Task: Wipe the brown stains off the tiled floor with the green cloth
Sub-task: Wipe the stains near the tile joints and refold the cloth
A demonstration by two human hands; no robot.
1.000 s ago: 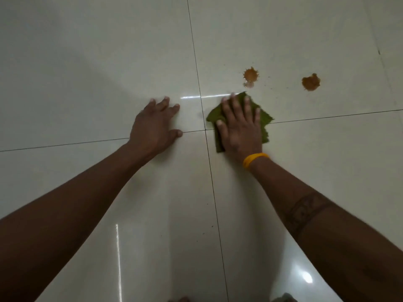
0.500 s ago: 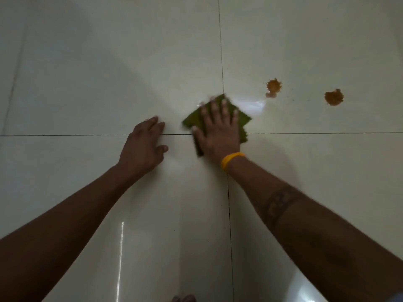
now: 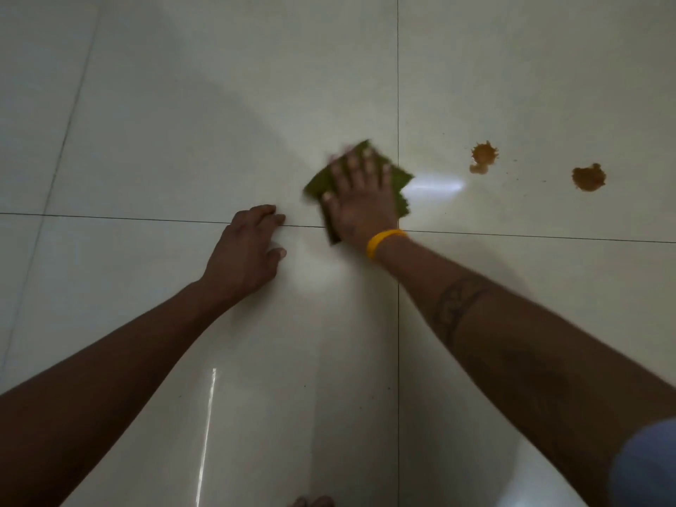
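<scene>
My right hand [image 3: 360, 203] presses flat on the green cloth [image 3: 400, 182], which lies on the glossy white tiled floor [image 3: 183, 122] just left of a vertical grout line, above the horizontal one. The cloth is blurred and its edges stick out around my fingers. Two brown stains sit to the right of the cloth: a nearer splat [image 3: 483, 157] and a farther blob [image 3: 588, 177]. Neither touches the cloth. My left hand [image 3: 248, 250] rests on the floor left of the cloth, fingers spread, holding nothing.
Grout lines cross near my right wrist, which wears a yellow band [image 3: 384, 239]. Toes [image 3: 314, 502] show at the bottom edge. A bright light reflection [image 3: 435, 186] lies between cloth and nearer stain. Small brown specks dot the tile around the stains.
My right hand has slid the cloth leftward across the vertical grout line, away from the stains. My left hand shifted slightly left on the floor. The view has swung left.
</scene>
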